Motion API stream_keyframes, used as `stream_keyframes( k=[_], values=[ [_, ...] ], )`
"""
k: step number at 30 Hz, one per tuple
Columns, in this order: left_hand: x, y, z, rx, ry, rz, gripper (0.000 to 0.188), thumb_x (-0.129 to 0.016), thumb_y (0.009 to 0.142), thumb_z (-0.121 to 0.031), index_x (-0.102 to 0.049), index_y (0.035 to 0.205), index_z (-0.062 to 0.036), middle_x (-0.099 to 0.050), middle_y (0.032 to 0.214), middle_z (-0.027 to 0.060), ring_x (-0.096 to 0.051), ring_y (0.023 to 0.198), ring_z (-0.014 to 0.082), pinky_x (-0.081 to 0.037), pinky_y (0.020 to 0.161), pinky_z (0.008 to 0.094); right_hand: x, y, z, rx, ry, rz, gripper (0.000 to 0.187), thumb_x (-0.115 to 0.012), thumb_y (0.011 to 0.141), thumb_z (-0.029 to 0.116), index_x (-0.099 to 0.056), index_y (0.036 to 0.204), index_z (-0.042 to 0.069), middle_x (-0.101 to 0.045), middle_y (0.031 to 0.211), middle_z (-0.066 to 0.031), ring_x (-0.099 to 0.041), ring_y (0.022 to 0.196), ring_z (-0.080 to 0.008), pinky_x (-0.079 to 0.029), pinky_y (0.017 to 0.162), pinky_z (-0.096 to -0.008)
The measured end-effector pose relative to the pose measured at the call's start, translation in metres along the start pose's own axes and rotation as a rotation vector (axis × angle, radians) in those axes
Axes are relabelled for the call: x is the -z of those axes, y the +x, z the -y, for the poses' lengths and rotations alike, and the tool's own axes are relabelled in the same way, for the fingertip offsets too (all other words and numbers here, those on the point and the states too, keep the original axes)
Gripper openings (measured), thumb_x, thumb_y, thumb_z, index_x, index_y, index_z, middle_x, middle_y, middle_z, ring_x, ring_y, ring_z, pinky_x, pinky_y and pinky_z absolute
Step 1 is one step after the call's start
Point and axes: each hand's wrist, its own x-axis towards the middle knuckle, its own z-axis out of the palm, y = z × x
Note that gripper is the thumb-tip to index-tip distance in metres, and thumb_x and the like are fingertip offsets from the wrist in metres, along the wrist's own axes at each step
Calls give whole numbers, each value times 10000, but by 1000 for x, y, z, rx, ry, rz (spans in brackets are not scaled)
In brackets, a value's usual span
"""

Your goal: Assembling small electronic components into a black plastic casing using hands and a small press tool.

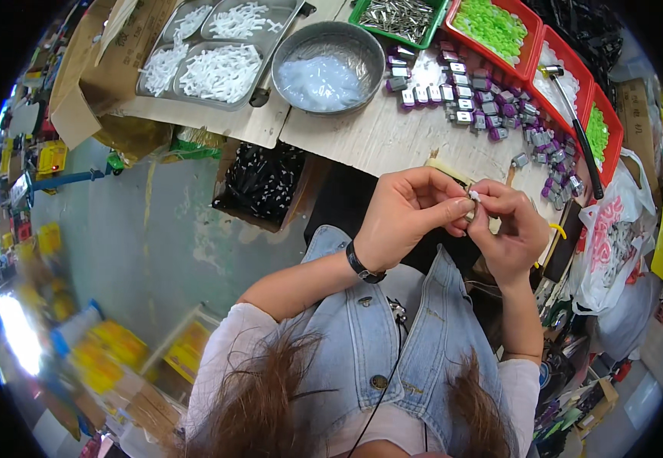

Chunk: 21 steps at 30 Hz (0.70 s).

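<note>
My left hand (411,214) and my right hand (513,229) meet just off the front edge of the table. The fingertips of both are closed in a pinch around a small part with a white piece (474,196) on it. Most of that part is hidden by the fingers, so its kind does not show. Beyond my hands, on the tabletop, lie many small silver blocks with purple ends (492,107), which look like little motors.
Left of centre stand a metal tray (264,57) of white plastic pieces and a round metal bowl (276,75). A green bin (432,34) of metal pins and red bins (531,53) line the back right. A black-handled hammer (587,149) leans on a bin. Below sits an open box (301,206).
</note>
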Motion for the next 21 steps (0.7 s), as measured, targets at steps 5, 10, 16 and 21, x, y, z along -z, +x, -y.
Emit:
stream_keyframes(
  k=[5,10,16,21],
  values=[
    [2,-6,2,-51,-13,-38,104,-671,863,3,-620,947,37,-682,862,98,-662,736,130,-563,684,258,-4,1,4,132,-168,5,136,-667,768,-104,-601,860,-30,-704,919,-164,-686,754,-156,-544,674,-245],
    [-15,-14,23,-494,370,-165,117,-657,830,100,-605,924,55,-637,875,80,-647,815,129,-531,721,241,-14,-13,19,-80,-76,-105,119,-672,779,-97,-603,864,-48,-696,939,-155,-660,777,-117,-535,681,-224],
    [-8,-8,49,-808,748,-158,144,-684,798,76,-600,894,10,-590,793,99,-599,705,177,-479,636,264,-12,-31,21,-232,-43,-165,130,-679,780,-88,-624,894,-60,-689,958,-141,-650,806,-112,-541,716,-235],
    [-10,-2,76,-749,590,-191,136,-655,840,56,-548,894,-8,-547,797,81,-575,719,164,-462,654,264,-11,-37,13,-180,-140,-187,139,-694,761,-72,-621,876,-45,-697,928,-147,-681,771,-148,-550,691,-253]
  ],
)
